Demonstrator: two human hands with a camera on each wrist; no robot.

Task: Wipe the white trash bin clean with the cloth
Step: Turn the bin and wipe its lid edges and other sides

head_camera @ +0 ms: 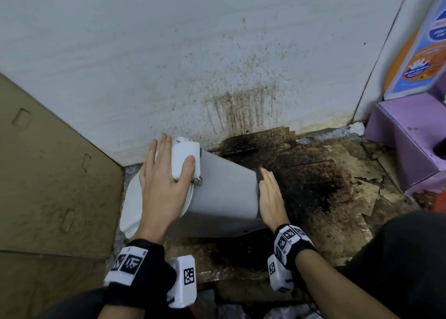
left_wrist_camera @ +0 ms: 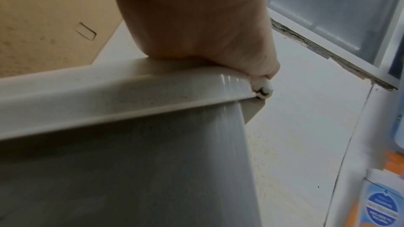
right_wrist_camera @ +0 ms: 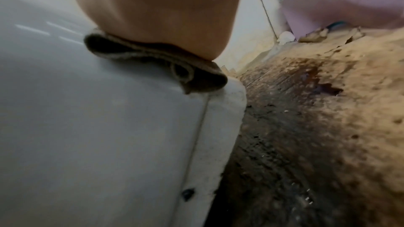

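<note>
The white trash bin point(head_camera: 224, 193) lies tipped on its side on the floor, with its lid point(head_camera: 132, 210) to the left and its base to the right. My left hand point(head_camera: 169, 171) lies over the lid end, thumb hooked round the white hinge block point(head_camera: 185, 156). In the left wrist view the palm point(left_wrist_camera: 196, 23) rests on the lid's rim point(left_wrist_camera: 109, 96). My right hand point(head_camera: 270, 195) is flat with straight fingers and presses a dark cloth point(head_camera: 260, 175) against the bin's base edge. The right wrist view shows the folded cloth point(right_wrist_camera: 153, 59) under the palm on the bin's wall point(right_wrist_camera: 87, 127).
A large cardboard box point(head_camera: 48, 185) stands close on the left. The white wall point(head_camera: 217, 53) behind is splattered brown. Soaked, blackened cardboard point(head_camera: 325, 185) covers the floor to the right. A purple box point(head_camera: 410, 137) and a blue-and-orange labelled bottle point(head_camera: 422, 40) sit at the far right.
</note>
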